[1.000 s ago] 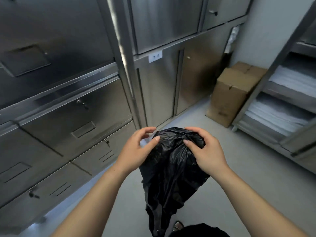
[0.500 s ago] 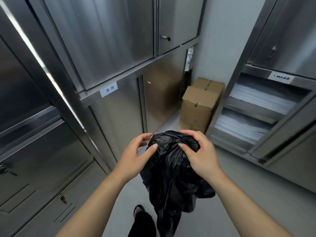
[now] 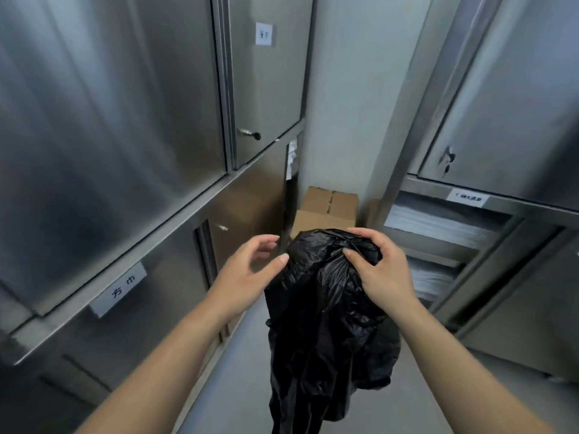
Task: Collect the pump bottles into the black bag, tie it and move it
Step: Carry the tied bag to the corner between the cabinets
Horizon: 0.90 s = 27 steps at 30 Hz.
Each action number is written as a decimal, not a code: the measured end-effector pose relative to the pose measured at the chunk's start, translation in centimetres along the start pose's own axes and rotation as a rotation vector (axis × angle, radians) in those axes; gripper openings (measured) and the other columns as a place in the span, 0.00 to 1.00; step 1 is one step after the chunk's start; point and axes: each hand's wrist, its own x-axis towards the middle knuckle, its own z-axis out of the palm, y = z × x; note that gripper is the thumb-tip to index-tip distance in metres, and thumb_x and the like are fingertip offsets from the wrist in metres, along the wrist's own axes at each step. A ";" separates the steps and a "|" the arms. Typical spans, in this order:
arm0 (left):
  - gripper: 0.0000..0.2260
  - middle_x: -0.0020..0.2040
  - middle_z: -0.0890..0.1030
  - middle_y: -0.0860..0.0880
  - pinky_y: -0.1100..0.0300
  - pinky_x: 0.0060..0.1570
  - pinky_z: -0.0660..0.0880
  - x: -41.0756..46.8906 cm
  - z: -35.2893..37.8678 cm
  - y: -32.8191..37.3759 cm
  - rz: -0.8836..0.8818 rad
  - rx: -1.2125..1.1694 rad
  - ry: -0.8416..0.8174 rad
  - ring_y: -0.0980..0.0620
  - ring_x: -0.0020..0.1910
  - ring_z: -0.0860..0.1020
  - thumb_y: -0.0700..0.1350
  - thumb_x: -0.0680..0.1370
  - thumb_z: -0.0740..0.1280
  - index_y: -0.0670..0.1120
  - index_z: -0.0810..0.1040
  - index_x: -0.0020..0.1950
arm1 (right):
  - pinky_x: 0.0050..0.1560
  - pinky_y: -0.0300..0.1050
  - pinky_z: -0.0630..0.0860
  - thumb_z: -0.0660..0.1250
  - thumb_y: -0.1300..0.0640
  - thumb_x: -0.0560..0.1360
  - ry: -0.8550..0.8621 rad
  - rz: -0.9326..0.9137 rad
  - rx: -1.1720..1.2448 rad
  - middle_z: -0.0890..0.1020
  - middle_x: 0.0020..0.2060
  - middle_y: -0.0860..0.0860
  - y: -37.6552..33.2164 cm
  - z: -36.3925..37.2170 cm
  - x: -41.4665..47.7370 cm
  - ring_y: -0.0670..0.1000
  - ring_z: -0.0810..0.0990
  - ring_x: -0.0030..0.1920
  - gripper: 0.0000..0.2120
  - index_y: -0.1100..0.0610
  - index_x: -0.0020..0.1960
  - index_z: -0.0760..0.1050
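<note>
The right hand pinches the bunched top of the bag, which hangs above the floor; the left hand is spread, thumb at the bag's side. No knot shows: if that slick plastic slips, the bag may drop and spill.

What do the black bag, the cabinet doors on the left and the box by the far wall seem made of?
The black bag: thin plastic film, glossy, crumpled into fine shiny creases. The cabinet doors: probably brushed stainless steel, grey with soft streaked reflections. The box: likely cardboard, matte brown, with folded top flaps.
</note>
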 end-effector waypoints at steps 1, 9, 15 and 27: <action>0.16 0.57 0.78 0.58 0.59 0.60 0.72 1.6 -0.1 -0.1 0.011 -0.006 -0.012 0.63 0.56 0.77 0.57 0.73 0.69 0.58 0.75 0.59 | 0.57 0.45 0.76 0.70 0.61 0.72 0.021 0.010 0.000 0.81 0.51 0.49 0.1 0.2 1.3 0.47 0.79 0.53 0.12 0.46 0.51 0.77; 0.22 0.59 0.76 0.63 0.65 0.53 0.70 14.7 -0.6 0.6 0.104 0.034 -0.050 0.68 0.58 0.74 0.67 0.67 0.65 0.65 0.73 0.59 | 0.58 0.46 0.75 0.71 0.62 0.72 0.157 -0.013 0.021 0.83 0.49 0.49 -0.3 0.9 13.8 0.48 0.80 0.52 0.11 0.49 0.51 0.78; 0.19 0.57 0.75 0.69 0.69 0.52 0.68 23.0 -0.2 0.9 0.154 0.036 0.004 0.72 0.58 0.72 0.66 0.68 0.65 0.67 0.72 0.58 | 0.47 0.26 0.73 0.71 0.61 0.72 0.190 -0.078 0.093 0.82 0.44 0.41 0.7 1.3 23.0 0.33 0.79 0.43 0.10 0.49 0.50 0.79; 0.25 0.59 0.76 0.68 0.61 0.60 0.71 33.5 1.8 -1.4 0.116 -0.019 0.041 0.66 0.61 0.73 0.71 0.66 0.65 0.72 0.68 0.61 | 0.59 0.47 0.76 0.71 0.57 0.71 0.205 -0.140 0.119 0.83 0.48 0.43 3.0 1.0 35.1 0.46 0.81 0.53 0.12 0.40 0.47 0.78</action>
